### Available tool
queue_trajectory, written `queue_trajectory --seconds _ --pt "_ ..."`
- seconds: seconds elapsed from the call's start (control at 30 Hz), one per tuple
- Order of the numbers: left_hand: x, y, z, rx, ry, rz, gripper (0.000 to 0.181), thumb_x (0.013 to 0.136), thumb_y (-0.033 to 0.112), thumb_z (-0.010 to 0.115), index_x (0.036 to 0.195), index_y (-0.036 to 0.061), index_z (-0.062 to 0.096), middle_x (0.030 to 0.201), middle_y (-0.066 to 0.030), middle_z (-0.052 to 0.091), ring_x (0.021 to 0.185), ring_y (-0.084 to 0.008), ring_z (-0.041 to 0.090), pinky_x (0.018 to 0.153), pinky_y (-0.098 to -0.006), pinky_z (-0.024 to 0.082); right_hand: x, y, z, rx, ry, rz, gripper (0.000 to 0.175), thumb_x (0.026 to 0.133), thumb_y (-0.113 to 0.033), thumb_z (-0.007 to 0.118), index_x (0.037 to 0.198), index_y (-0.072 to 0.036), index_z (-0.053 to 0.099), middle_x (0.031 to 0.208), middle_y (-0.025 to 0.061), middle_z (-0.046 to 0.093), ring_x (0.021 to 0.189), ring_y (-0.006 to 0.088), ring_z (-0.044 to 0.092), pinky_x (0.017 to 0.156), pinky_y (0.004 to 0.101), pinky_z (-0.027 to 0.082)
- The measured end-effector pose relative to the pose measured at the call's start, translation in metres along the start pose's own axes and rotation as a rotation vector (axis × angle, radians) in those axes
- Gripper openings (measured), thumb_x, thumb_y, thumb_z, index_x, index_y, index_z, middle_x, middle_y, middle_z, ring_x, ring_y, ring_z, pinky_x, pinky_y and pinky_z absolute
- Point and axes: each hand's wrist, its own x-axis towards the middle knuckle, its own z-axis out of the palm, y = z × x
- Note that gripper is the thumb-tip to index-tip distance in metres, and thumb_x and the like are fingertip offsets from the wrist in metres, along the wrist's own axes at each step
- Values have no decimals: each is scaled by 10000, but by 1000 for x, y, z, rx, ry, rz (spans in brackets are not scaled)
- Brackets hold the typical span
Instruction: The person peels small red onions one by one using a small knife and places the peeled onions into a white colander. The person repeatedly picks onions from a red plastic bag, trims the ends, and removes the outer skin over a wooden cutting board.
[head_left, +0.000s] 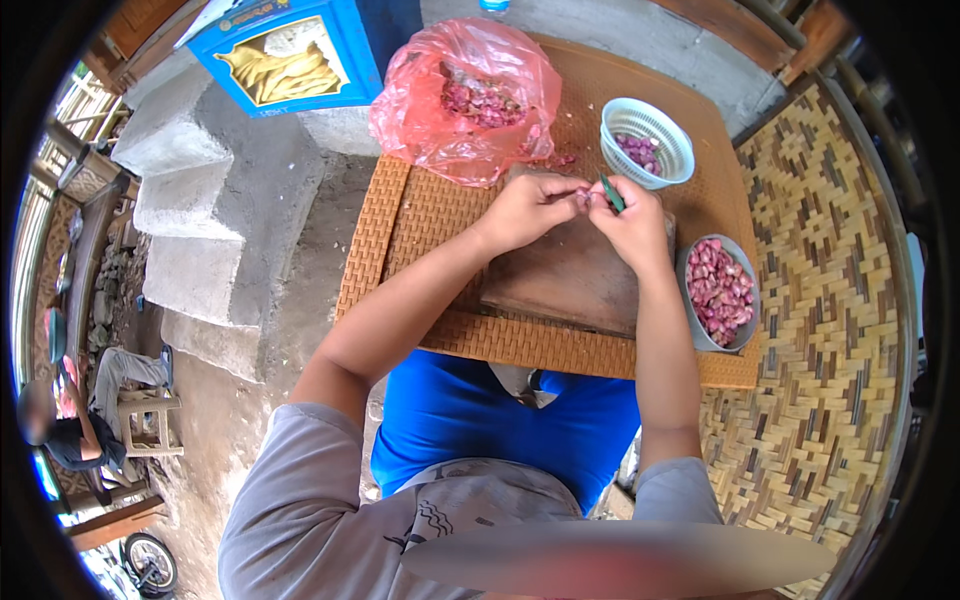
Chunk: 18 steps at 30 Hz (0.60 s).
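My left hand (529, 210) and my right hand (626, 217) meet over a wooden board (570, 274) on a woven-pattern table (525, 341). A small shallot (583, 194) is pinched between their fingertips. In my right hand is also a small knife with a green handle (612, 193). Just beyond that hand a light blue plastic basket (679, 142) holds peeled shallots (639, 152). A grey bowl (684, 300) of reddish unpeeled-looking shallots (718, 289) stands to its right. Behind my left hand lies an open red plastic bag (405, 112) with shallot skins (480, 101) inside.
A blue box (364, 67) with a window stands beyond the table at the left, near concrete steps (187, 202). A woven bamboo wall (817, 300) borders the right side. At far left a person (82, 442) sits near a plastic stool (150, 424); a motorcycle wheel (150, 562) shows below.
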Motion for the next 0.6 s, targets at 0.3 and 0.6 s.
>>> queue_trajectory --seconds 0.3,0.6 --pt "2 -2 -4 -161 -69 -76 355 1015 145 601 1313 -32 678 1030 -46 724 849 -100 632 825 -265 529 -1 3 -3 234 -73 81 64 900 -74 703 924 -18 683 793 -19 668 741 44 559 684 244 474" --pt "2 0 -2 -476 -92 -170 408 1050 186 550 1376 -50 619 1134 -62 704 1021 -134 641 900 -289 512 -1 3 -8 515 -132 152 43 959 -6 643 974 -19 681 878 -16 664 814 57 567 762 248 465"
